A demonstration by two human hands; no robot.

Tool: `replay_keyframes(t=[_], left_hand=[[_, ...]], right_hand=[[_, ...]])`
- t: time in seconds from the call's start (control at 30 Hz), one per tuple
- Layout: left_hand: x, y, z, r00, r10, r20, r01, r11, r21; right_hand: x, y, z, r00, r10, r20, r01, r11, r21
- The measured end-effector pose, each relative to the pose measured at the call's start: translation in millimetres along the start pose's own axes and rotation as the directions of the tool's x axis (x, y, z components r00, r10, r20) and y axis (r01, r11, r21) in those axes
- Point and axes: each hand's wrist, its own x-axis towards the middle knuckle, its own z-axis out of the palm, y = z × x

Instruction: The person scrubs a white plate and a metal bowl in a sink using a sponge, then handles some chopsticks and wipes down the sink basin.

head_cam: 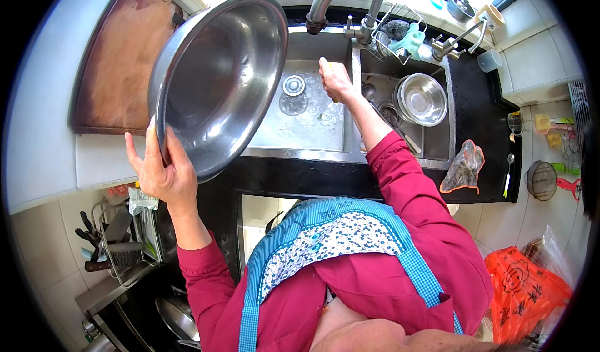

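Observation:
My left hand [166,164] grips the rim of a large stainless steel basin [211,80], thumb on the inside and fingers outside. The basin is raised and tilted on its side, its hollow facing right; nothing shows inside it. Over the left bowl of the double sink [309,131], my right hand [336,81] is curled closed. Bits of something yellow show at the edges of that fist; most of it is hidden by the fingers. Beneath lies the wet sink floor with a round drain strainer [294,85].
Stacked metal bowls [424,99] and utensils sit in the right sink bowl. A faucet [323,9] arches above the left one. Behind it, a wire rack [398,33] holds scrubbers. A wooden cutting board [126,61] leans at left. A grey cloth [463,168] lies on the black counter.

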Motion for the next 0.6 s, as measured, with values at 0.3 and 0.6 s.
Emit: replay_keyframes(t=[0.3, 0.6], left_hand=[[4.4, -0.7, 11.2, 0.998, 0.027, -0.063, -0.029, 0.999, -0.023], [-1.1, -0.6, 8.3, 0.999, -0.032, -0.028, 0.032, 0.999, 0.009]], right_hand=[[-6.6, 5.1, -12.1, 1.000, -0.003, -0.012, 0.003, 1.000, -0.006], [3.0, 14.5, -9.0, 1.000, -0.019, -0.017, 0.016, 0.988, -0.155]])
